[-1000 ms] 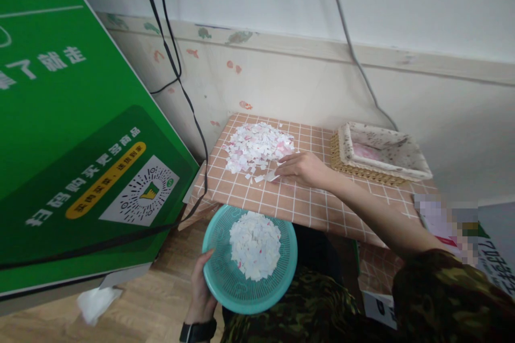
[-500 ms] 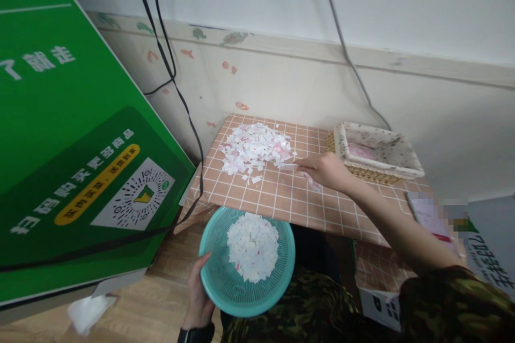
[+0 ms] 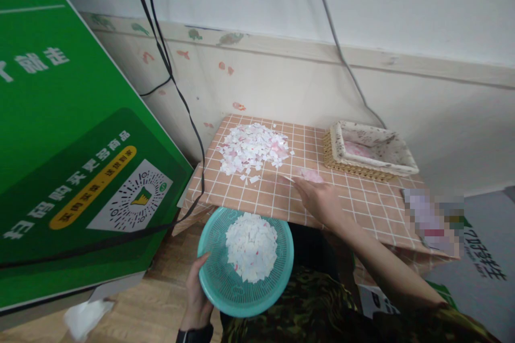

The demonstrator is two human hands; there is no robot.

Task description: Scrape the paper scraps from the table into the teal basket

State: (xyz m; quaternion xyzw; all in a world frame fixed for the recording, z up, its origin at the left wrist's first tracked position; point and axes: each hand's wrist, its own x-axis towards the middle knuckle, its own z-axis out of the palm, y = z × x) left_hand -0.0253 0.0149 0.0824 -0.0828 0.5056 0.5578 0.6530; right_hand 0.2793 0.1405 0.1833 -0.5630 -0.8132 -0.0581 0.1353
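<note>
My left hand (image 3: 197,292) grips the left rim of a turquoise plastic colander (image 3: 217,284), held just below the table's front edge. A heap of small white paper scraps (image 3: 251,249), with a few red bits, lies in it. Over the checked tablecloth is my right hand (image 3: 322,201), its fingers pinched on a thin white piece of card or paper (image 3: 287,178), seen nearly edge-on. Just beyond those fingers lies a pink-and-white paper piece (image 3: 310,174). Farther left, more scraps are spread in a pile (image 3: 253,144) on the cloth.
A wicker basket (image 3: 358,169) with a cloth lining stands at the table's back right, something pink inside. On the left rises a green panel (image 3: 92,96) with cables (image 3: 189,112) hanging before it. The brown checked table (image 3: 277,201) meets the wall behind.
My right hand has drawn back from the scrap pile toward the table's front edge, still pinching the thin white piece. The pink paper is more exposed. My left hand and the colander have hardly moved.
</note>
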